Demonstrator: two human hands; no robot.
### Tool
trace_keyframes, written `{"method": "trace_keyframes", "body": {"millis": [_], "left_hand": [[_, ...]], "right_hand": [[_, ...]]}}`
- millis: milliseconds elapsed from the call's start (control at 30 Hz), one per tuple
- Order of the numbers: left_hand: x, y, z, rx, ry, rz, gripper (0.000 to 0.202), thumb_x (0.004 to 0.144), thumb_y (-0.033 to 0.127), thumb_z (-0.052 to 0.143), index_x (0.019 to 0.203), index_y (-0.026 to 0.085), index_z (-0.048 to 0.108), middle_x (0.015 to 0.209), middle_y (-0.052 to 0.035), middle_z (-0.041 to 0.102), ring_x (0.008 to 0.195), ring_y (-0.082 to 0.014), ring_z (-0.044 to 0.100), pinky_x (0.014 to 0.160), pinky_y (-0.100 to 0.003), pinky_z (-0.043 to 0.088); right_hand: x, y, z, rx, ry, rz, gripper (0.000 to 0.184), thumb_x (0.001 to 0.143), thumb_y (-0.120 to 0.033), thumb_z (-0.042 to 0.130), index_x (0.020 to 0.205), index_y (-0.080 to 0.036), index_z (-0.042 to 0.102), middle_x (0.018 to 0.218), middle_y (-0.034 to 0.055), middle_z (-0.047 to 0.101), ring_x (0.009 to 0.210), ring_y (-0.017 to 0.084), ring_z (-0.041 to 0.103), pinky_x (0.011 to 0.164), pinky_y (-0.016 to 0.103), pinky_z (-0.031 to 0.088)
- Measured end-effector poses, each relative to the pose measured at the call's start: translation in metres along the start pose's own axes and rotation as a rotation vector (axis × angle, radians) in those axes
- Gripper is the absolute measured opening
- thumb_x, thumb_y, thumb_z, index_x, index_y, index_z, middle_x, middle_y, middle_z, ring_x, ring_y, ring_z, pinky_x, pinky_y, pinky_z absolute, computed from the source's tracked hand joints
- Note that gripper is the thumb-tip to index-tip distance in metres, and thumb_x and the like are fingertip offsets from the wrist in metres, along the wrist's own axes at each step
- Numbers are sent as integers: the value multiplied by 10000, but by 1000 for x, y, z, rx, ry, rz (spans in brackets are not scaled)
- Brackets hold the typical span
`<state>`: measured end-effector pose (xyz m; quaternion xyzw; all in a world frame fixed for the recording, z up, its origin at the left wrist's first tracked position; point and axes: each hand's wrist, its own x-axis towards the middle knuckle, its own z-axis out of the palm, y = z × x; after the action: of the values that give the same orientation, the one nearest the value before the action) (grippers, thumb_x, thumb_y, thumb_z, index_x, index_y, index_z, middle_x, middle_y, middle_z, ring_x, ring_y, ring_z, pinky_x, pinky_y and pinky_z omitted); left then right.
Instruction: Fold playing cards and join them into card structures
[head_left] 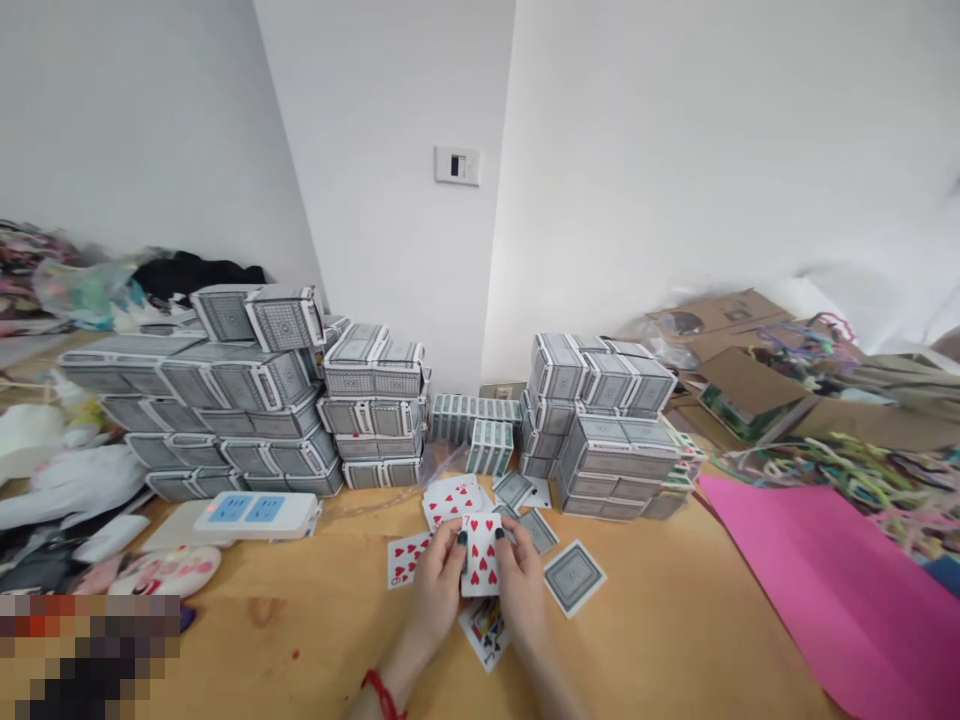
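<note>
Both my hands grip a seven of hearts playing card, upright and face toward me, over the middle of the table. My left hand pinches its left edge with the thumb in front. On the right edge my right hand does the same; whether more cards lie behind it is hidden. Loose face-up cards lie just beyond my hands, and a six of hearts is at the left. A face-down card rests to the right. Below my wrists a black-suited face card shows partly.
Stacked grey card packs stand at the left and more packs at the right, with green packs between. A white power strip lies left. Pink paper, tangled cords and cardboard boxes fill the right side.
</note>
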<state>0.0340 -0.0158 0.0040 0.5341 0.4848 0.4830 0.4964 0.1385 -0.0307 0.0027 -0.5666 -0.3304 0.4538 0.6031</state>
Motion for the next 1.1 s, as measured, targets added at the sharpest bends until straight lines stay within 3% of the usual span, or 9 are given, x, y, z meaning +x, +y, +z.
{"method": "trace_keyframes", "body": {"millis": [167,333,467,567,733,933,1100], "left_hand": [[-1,5,-2,-14,-17,-56,277,735,314,435,957,176,527,899,-46,614,768,-178,546,708,-273,414],[-2,9,-3,10,13,-110,270,723,297,435,946,188,540,779,-24,623,682,-169,546,670,-271,418],[0,4,-3,7,12,-126,279,721,296,438,961,188,532,769,-22,616,735,-179,546,672,-268,413],[3,-2,-3,-15,-15,-92,278,735,295,418,971,188,518,829,-23,609,754,-170,541,687,-267,408],[9,-9,1,-2,37,-38,266,707,284,441,925,166,536,750,-17,590,642,-148,517,609,-253,405],[11,-11,0,-60,7,20,226,685,264,445,872,166,528,698,2,563,600,-131,487,567,-229,387],[12,-15,-3,-31,45,38,259,696,268,438,918,166,521,798,-21,586,691,-152,521,637,-249,402]], "right_hand": [[3,1,-1,29,-19,64,299,661,-324,496,920,-177,526,739,9,618,574,146,537,523,229,434],[4,4,-1,74,-54,134,307,649,-353,506,906,-187,542,669,-3,613,513,138,509,461,216,408],[6,3,-2,51,-42,113,305,641,-330,515,906,-183,549,687,0,614,541,139,508,480,215,409],[8,2,-1,27,-46,101,293,645,-309,507,903,-174,542,657,-6,596,532,132,493,483,215,405],[9,2,1,59,-2,23,253,623,-280,505,855,-184,535,546,-52,516,429,97,412,417,194,349],[8,6,4,115,-23,-4,266,627,-291,492,873,-193,514,544,-53,503,411,96,403,396,192,328],[9,8,5,76,-34,-45,252,628,-305,495,848,-189,533,543,-53,515,421,105,423,407,202,346]]}}
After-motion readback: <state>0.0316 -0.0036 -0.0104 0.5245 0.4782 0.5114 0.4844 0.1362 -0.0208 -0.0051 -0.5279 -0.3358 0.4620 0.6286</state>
